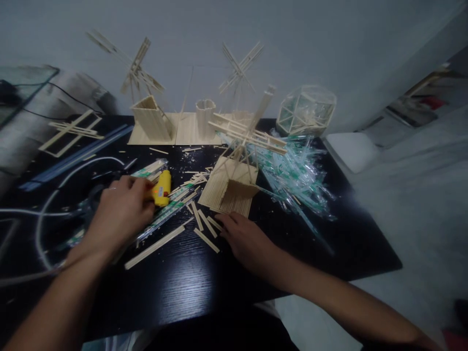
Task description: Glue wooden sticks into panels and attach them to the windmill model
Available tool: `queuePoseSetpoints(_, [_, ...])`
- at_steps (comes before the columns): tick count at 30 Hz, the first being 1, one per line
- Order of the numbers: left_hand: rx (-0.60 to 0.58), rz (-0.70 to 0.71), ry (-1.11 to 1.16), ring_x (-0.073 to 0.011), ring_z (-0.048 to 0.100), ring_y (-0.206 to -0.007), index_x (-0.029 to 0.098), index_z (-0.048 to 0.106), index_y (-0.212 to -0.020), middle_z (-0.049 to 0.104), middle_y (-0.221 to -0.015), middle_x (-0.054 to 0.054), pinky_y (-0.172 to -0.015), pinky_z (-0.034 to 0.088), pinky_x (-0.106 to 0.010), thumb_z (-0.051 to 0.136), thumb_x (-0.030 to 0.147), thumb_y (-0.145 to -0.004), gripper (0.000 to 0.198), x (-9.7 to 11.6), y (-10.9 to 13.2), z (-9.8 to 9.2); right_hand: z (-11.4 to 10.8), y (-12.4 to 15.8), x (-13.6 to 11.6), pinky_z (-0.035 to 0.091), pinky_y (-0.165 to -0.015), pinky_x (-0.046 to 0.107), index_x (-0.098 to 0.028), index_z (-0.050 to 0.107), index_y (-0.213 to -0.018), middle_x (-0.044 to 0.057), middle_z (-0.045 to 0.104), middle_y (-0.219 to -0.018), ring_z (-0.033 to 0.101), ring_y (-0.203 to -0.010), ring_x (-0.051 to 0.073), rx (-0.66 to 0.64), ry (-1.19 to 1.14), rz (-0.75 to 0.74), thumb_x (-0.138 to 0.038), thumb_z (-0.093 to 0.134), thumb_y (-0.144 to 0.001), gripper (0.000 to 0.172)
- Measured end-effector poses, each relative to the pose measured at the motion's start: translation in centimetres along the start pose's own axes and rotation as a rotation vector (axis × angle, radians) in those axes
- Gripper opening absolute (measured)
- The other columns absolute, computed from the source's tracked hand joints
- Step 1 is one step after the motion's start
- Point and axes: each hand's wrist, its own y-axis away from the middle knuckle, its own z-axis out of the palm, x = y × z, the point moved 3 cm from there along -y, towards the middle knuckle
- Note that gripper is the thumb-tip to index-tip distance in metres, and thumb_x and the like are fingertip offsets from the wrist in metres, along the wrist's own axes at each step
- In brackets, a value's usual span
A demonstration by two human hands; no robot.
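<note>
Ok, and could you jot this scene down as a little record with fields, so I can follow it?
Surface: black table
Left-hand grip: fingers curled at a yellow glue gun; firmness unclear
Right-hand grip: at the near edge of the front windmill-like model; contact unclear
Between the hands: loose wooden sticks
Right of the model: heap of clear, green-marked wrappers
Back left: square-sided wooden tower, crossed blades above
Beside that: rounded wooden tower
Back right: many-sided frame
</note>
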Motion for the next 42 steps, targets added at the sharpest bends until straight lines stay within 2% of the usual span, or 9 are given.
queuePoseSetpoints(4, [0.083, -0.040, 0.138, -0.0339, 0.061, -0.109, 0.015, 0.058, -0.128, 0.060, -0.125, -0.017, -0.094, 0.051, -0.044, 0.049, 0.033, -0.091, 0.042, -0.3, 0.1, -0.9, -0.1, -0.2, 0.1, 0.056, -0.093, 0.042, -0.018, 0.061, -0.132, 0.015, 0.070, -0.117, 0.068, -0.107, 0.026, -0.008, 0.031, 0.031, -0.006, 0.052, -0.097, 0.038])
queuePoseSetpoints(9, [0.229, -0.162, 0.512, -0.0235, 0.064, -0.085, 0.014, 0.067, -0.110, 0.070, -0.095, -0.006, -0.079, 0.052, -0.032, 0.055, 0.038, -0.088, 0.035, 0.0, 0.5, -1.1, -0.3, -0.5, 0.0, 0.055, -0.089, 0.039, -0.015, 0.066, -0.114, 0.014, 0.070, -0.110, 0.067, -0.102, 0.025, -0.055, 0.045, 0.034, -0.007, 0.053, -0.097, 0.023])
queuePoseSetpoints(16, [0.147, -0.162, 1.172, -0.0265, 0.071, -0.100, 0.016, 0.075, -0.106, 0.080, -0.112, -0.006, -0.094, 0.056, -0.038, 0.075, 0.033, -0.078, 0.033, 0.5, 1.2, 1.1, -2.8, -0.7, 0.4, 0.051, -0.080, 0.031, -0.017, 0.061, -0.097, 0.006, 0.068, -0.097, 0.063, -0.086, 0.017, -0.007, -0.311, -0.115, -0.015, 0.058, -0.099, 0.004])
queuePoseSetpoints(21, [0.093, -0.115, 1.497, -0.0217, 0.067, -0.083, 0.018, 0.077, -0.096, 0.080, -0.098, -0.006, -0.076, 0.055, -0.034, 0.075, 0.025, -0.079, 0.019, 0.5, 1.5, 2.0, -2.7, -1.1, 1.6, 0.052, -0.077, 0.028, -0.018, 0.062, -0.100, 0.000, 0.068, -0.088, 0.064, -0.079, 0.014, -0.114, -0.695, -0.086, -0.018, 0.067, -0.095, 0.007])
queuePoseSetpoints(26, [-0.057, 0.120, 1.535, -0.0172, 0.063, -0.066, 0.019, 0.078, -0.099, 0.078, -0.092, -0.007, -0.059, 0.052, -0.030, 0.075, 0.038, -0.086, 0.023, 0.7, 1.5, 2.9, -0.5, -1.4, 2.7, 0.057, -0.076, 0.027, -0.017, 0.062, -0.113, 0.001, 0.070, -0.092, 0.070, -0.081, 0.013, -0.223, -1.189, -0.017, -0.024, 0.075, -0.092, 0.025])
queuePoseSetpoints(29, [-0.096, 0.320, 1.512, -0.0146, 0.063, -0.058, 0.020, 0.078, -0.104, 0.078, -0.092, -0.009, -0.053, 0.053, -0.026, 0.073, 0.041, -0.090, 0.026, 0.6, 1.6, 3.6, 0.5, -1.5, 3.3, 0.058, -0.076, 0.026, -0.017, 0.062, -0.109, 0.001, 0.072, -0.091, 0.071, -0.080, 0.012, -0.228, -1.331, 0.010, -0.027, 0.083, -0.087, 0.033])
queuePoseSetpoints(32, [-0.118, 0.418, 1.477, -0.0124, 0.062, -0.054, 0.020, 0.079, -0.104, 0.078, -0.086, -0.008, -0.052, 0.053, -0.023, 0.069, 0.040, -0.094, 0.025, 0.6, 1.6, 4.0, 1.0, -1.6, 3.7, 0.058, -0.077, 0.025, -0.018, 0.059, -0.114, -0.001, 0.073, -0.090, 0.073, -0.081, 0.012, -0.229, -1.390, 0.048, -0.025, 0.089, -0.080, 0.046])
queuePoseSetpoints(36, [-0.146, 0.409, 1.499, -0.0112, 0.060, -0.053, 0.019, 0.079, -0.100, 0.077, -0.082, -0.008, -0.050, 0.052, -0.020, 0.067, 0.042, -0.096, 0.027, 0.6, 1.6, 4.2, 1.1, -1.5, 3.8, 0.059, -0.075, 0.024, -0.021, 0.053, -0.126, -0.002, 0.075, -0.090, 0.075, -0.076, 0.011, -0.262, -1.417, 0.056, -0.020, 0.090, -0.078, 0.061])
queuePoseSetpoints(42, [-0.180, 0.377, 1.551, -0.0109, 0.059, -0.054, 0.018, 0.078, -0.098, 0.076, -0.082, -0.008, -0.049, 0.051, -0.020, 0.068, 0.045, -0.095, 0.029, 0.0, 1.6, 4.6, 0.4, -1.1, 3.6, 0.063, -0.069, 0.024, -0.023, 0.052, -0.132, -0.001, 0.076, -0.089, 0.077, -0.073, 0.013, -0.317, -1.444, 0.017, -0.019, 0.089, -0.079, 0.065])
